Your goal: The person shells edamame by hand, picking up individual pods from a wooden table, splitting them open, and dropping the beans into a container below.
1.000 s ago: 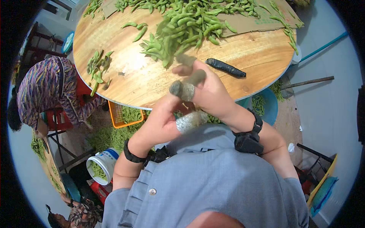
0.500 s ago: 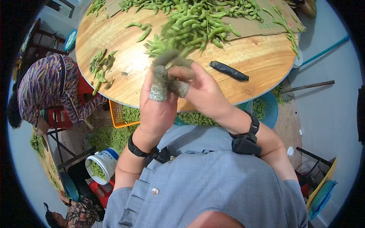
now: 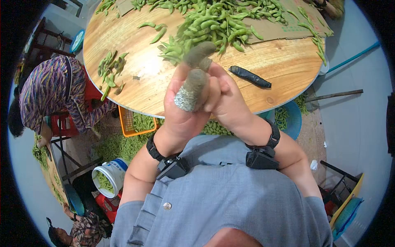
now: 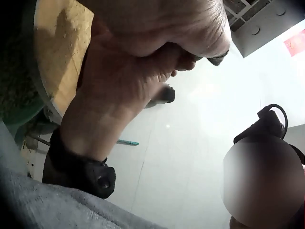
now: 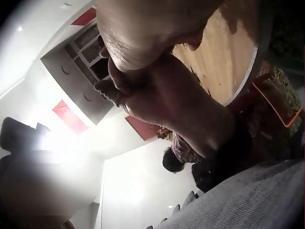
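In the head view both hands meet above the table's near edge. The left hand (image 3: 181, 113) has silver wrapping on its thumb and a dark cover on a finger that reaches toward the pods. Against it lies the right hand (image 3: 232, 101), its visible fingers bent at the left thumb. Whether anything is between them is hidden. A heap of green pods (image 3: 205, 26) is just beyond the fingertips. The left wrist view shows the right hand (image 4: 119, 76) touching the left; the right wrist view shows the left hand (image 5: 167, 90) from below.
A black wrapped object (image 3: 250, 77) lies on the round wooden table (image 3: 140, 92), right of the hands. Loose pods (image 3: 110, 72) are at its left. Below stand an orange basket (image 3: 127, 133), a white bucket (image 3: 117, 177) and a blue basin (image 3: 293, 119). A person (image 3: 51, 88) bends at the left.
The hands have come closer together. The right fingers, spread and blurred earlier, are now bent against the left hand, and the left hand has moved slightly right since half a second ago.
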Motion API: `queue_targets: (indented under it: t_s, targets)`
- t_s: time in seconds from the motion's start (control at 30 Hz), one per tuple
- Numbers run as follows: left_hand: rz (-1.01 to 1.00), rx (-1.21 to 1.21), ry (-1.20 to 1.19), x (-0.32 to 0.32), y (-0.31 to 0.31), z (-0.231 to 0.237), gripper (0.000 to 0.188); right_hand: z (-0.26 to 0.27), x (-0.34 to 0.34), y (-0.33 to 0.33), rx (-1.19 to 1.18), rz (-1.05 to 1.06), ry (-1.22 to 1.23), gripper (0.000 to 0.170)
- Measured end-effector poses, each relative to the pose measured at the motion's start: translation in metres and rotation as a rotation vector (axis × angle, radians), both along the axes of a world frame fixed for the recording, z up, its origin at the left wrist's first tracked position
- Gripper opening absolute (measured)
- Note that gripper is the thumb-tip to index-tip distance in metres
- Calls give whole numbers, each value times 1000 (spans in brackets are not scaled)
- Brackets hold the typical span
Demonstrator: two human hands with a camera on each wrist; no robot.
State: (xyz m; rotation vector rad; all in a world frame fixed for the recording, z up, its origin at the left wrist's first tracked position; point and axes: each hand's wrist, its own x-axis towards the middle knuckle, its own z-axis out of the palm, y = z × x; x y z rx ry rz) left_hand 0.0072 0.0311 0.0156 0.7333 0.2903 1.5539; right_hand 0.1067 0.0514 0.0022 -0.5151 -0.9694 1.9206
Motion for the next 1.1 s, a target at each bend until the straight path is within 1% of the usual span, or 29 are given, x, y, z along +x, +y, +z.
queue_targets:
  t_s: [0.03,0.1,0.13,0.17,0.2,0.27,0.33,0.37,0.4,0.43,0.47,0.5,0.53,0.57,0.6,0.63,0.7,0.73,0.77,0.8,0.83,0.87,0.9,0.93,0.97,1.0,1.03,1.07,1.1]
  targets:
    - [-32,-30,-19,1,0,-1,43,0,1,-1,-80,49,95,48]
    - [-65,-56,-38,6,1,-2,44,5,4,-7,-164,39,146,45]
    - [-16,-63,49,9,-2,-3,44,7,4,-9,-253,29,197,42]
    - [35,-72,135,10,-5,-7,44,5,7,-10,-255,33,194,42]
    - [-79,-20,45,6,-1,-12,44,2,11,-10,-293,67,178,42]
    - [-36,4,96,10,-2,-14,44,-7,14,-10,-329,99,163,41]
    - [3,27,148,13,-5,-9,43,-14,13,-8,-145,31,6,39]
    - [94,12,336,13,-7,-2,43,-13,13,-5,-146,29,6,39]
    - [186,-2,524,13,-8,6,43,-6,12,-1,38,-1,-114,40]
    - [227,-77,378,13,-7,19,40,-2,9,3,226,-36,-233,41]
    - [158,-83,255,5,-5,15,37,-15,4,1,157,-71,-204,48]
    - [79,-88,129,-4,-1,10,35,-17,0,4,307,-236,-275,55]
    - [55,-82,121,-5,-1,8,35,-16,0,3,309,-234,-255,57]
    - [-31,-123,-17,-3,-3,6,36,-15,2,1,313,-231,-235,58]
    - [-117,-167,-153,0,-5,6,40,0,15,-2,327,-49,-363,68]
    - [-152,-184,-232,3,-7,9,46,-3,14,-3,492,-122,-384,70]
    - [-199,-79,-147,2,-7,10,49,-4,14,0,523,-64,-310,69]
    - [-154,-54,-127,4,-10,10,47,-2,15,1,523,-71,-314,69]
    - [-157,-53,-129,7,-12,6,47,2,15,1,395,-60,-267,65]
    - [-49,-54,64,12,-14,1,44,4,15,1,268,-46,-221,61]
    - [61,-54,257,13,-15,-4,42,4,17,3,271,-45,-222,61]
    - [-27,-148,90,12,-16,-10,48,4,19,7,389,-114,-228,57]
    - [143,-185,209,21,-14,-9,43,2,20,11,506,-183,-234,52]
    - [195,-171,320,28,-15,-6,47,-7,20,19,608,-226,-188,46]
    - [247,-157,431,32,-14,1,52,-9,25,25,608,-225,-188,46]
    - [93,-80,504,14,-10,-6,62,-2,35,30,441,-218,-226,57]
    - [95,-79,504,2,-9,-5,62,6,48,37,274,-210,-263,69]
    - [34,-236,501,-8,-8,-3,64,14,67,46,711,-330,-785,73]
    - [-27,-394,495,-14,-8,2,65,9,77,55,1001,-370,-1070,73]
